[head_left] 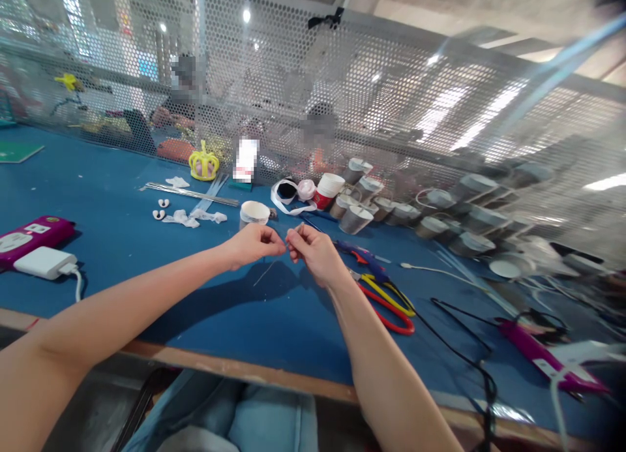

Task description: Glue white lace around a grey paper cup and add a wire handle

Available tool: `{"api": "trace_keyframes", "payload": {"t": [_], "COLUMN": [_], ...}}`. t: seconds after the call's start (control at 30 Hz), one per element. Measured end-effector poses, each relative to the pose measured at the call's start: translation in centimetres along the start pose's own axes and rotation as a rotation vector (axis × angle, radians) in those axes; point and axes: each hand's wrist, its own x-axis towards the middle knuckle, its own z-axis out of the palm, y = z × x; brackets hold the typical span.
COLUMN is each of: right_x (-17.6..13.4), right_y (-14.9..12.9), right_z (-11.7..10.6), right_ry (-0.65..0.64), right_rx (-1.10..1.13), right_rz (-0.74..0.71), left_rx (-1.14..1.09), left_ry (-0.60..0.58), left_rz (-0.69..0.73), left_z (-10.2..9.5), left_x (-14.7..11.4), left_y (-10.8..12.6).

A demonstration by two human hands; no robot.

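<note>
Over the blue table, my left hand [259, 242] and my right hand [310, 246] meet with thumbs and fingers pinched, tips almost touching. A thin pale wire [265, 274] trails down from between the fingertips; its upper part is hidden by the fingers. Just behind my left hand stands a paper cup [254, 212] with a white rim. To the right of my right hand lie scissors [391, 305] with red and yellow handles, and a blue glue gun [364, 256] partly behind the wrist.
Silvery rods [193, 194], white scraps [183, 218] and a yellow crown-shaped piece [204, 162] lie at the back left. Several grey cups [356, 218] stand along the perforated screen [274, 67]. Purple power strips [36, 240] sit at both sides; black cables [454, 347] run across the right.
</note>
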Motion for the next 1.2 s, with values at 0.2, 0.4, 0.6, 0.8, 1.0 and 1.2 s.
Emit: {"api": "trace_keyframes", "payload": {"t": [0.2,0.4,0.6,0.8,1.0,1.2], "right_x": [0.1,0.1,-0.1,0.0,0.1,0.1], "right_y": [0.3,0.7,-0.1,-0.1,0.2,0.1], "right_z": [0.4,0.6,0.3,0.0,-0.1,-0.1], "right_ry": [0.083,0.168,-0.065,0.005,0.010,-0.004], "right_rx": [-0.170,-0.215,0.027,-0.019,-0.072,-0.106], "right_rz": [-0.068,-0.084,0.004,0.033,0.023,0.000], "left_rx": [0.077,0.084,-0.027,0.075,0.189,0.313], "left_ry": [0.030,0.048,-0.034,-0.109,-0.077,-0.036], "left_rz": [0.044,0.044,-0.069,0.016,0.081,0.137], "left_z": [0.2,0.4,0.2,-0.6,-0.6,-0.5], "left_x": [-0.1,-0.2,-0.1,0.0,0.1,0.2], "left_y": [-0.3,-0.2,-0.1,0.2,0.2,0.0]}}
